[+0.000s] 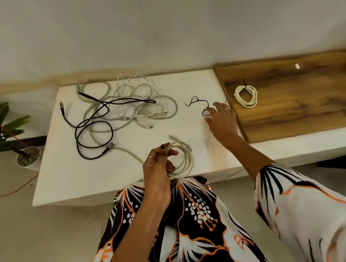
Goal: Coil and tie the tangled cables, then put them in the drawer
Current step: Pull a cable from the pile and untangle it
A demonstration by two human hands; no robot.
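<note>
I'm at the tying step: my left hand (pixel 159 166) grips a finished white coil (pixel 184 160) just above the tabletop's (pixel 71 173) near edge. My right hand (pixel 221 117), fingers spread and holding nothing yet, touches the black ties (pixel 198 104) near the right edge. Next I judge it must pinch one tie free. The tangle (pixel 118 109) waits at the far left; a tied coil (pixel 246 96) lies on the wood board (pixel 304 106)

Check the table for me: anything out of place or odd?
Only the expected mess: a tangled pile of cables still sprawls across the white table, one black cable looping out of it. A small white piece lies alone on the wooden board; I cannot tell what it is.
</note>
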